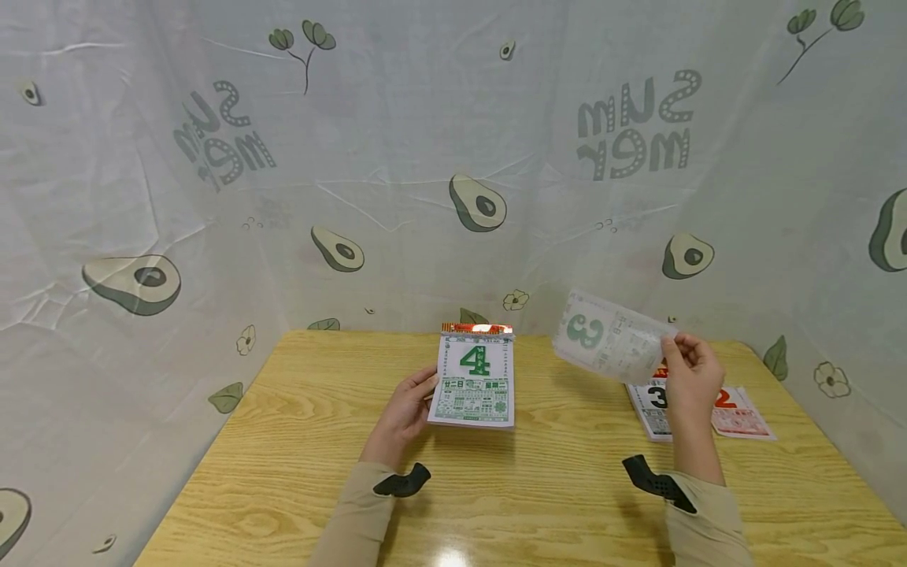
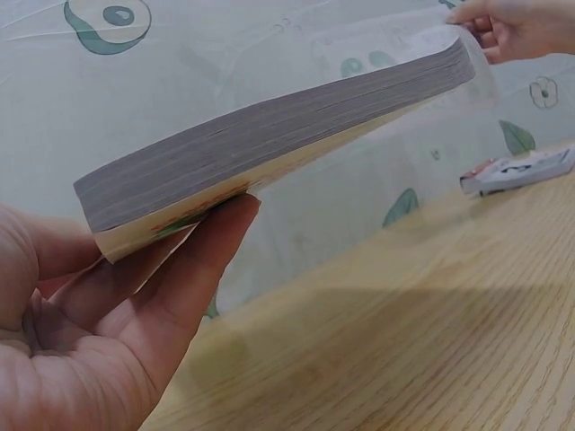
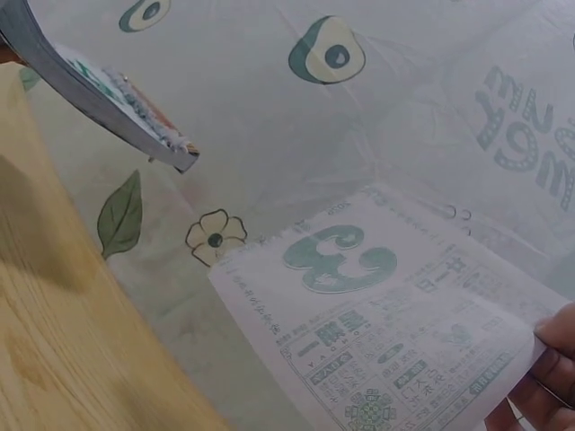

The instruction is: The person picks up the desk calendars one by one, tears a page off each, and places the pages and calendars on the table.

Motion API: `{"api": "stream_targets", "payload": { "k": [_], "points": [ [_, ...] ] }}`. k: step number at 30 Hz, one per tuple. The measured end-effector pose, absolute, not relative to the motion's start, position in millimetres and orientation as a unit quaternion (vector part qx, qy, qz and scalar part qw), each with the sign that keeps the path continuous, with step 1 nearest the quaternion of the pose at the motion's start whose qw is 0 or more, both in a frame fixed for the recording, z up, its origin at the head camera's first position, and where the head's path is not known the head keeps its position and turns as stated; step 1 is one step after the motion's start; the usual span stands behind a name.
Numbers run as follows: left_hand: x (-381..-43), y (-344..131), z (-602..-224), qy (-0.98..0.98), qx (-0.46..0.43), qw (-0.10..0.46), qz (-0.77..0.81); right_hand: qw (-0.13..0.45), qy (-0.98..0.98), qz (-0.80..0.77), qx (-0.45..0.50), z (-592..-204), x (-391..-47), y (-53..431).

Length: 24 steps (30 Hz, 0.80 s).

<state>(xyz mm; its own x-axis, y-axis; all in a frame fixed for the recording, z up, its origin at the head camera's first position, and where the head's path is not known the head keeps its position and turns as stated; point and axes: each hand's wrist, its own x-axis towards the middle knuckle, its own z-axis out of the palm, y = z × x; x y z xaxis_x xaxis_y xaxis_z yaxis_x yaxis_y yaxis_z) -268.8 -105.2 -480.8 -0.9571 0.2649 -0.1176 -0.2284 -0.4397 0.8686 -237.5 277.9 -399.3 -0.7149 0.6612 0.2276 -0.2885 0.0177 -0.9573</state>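
Note:
My left hand (image 1: 405, 409) holds a thick tear-off calendar (image 1: 476, 398) by its left side, lifted above the table. Its top page shows a large green 4, below a red and gold header strip. In the left wrist view the thumb and fingers grip one corner of the calendar block (image 2: 278, 135), with fingers under its backing. Off to the right, my right hand (image 1: 693, 382) pinches a loose thin page (image 1: 612, 339) by one corner. A green 3 shows on this page, and it hangs tilted in the air, apart from the calendar. In the right wrist view, a ragged edge runs along the calendar's top (image 3: 171, 139).
Behind the right hand, another calendar (image 1: 655, 425) with a black 3 lies on the wooden table (image 1: 283, 472). Beside it is a loose page (image 1: 747, 421) with a red 2. A pale curtain (image 1: 397, 150) printed with avocados hangs around the table's back and sides.

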Motion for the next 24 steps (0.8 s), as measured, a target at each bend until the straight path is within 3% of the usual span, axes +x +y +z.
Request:
{"api": "stream_targets", "payload": {
  "k": [11, 24],
  "points": [
    [-269.1, -105.4, -482.4, 0.503, 0.03, 0.138, 0.852, 0.377, -0.725, 0.551, -0.172, -405.2, -233.3, 283.7],
    [-270.2, -104.8, -482.2, 0.495, 0.022, 0.149, 0.856, 0.403, -0.737, 0.519, -0.159, -412.3, -236.9, 286.1]
  ]
}}
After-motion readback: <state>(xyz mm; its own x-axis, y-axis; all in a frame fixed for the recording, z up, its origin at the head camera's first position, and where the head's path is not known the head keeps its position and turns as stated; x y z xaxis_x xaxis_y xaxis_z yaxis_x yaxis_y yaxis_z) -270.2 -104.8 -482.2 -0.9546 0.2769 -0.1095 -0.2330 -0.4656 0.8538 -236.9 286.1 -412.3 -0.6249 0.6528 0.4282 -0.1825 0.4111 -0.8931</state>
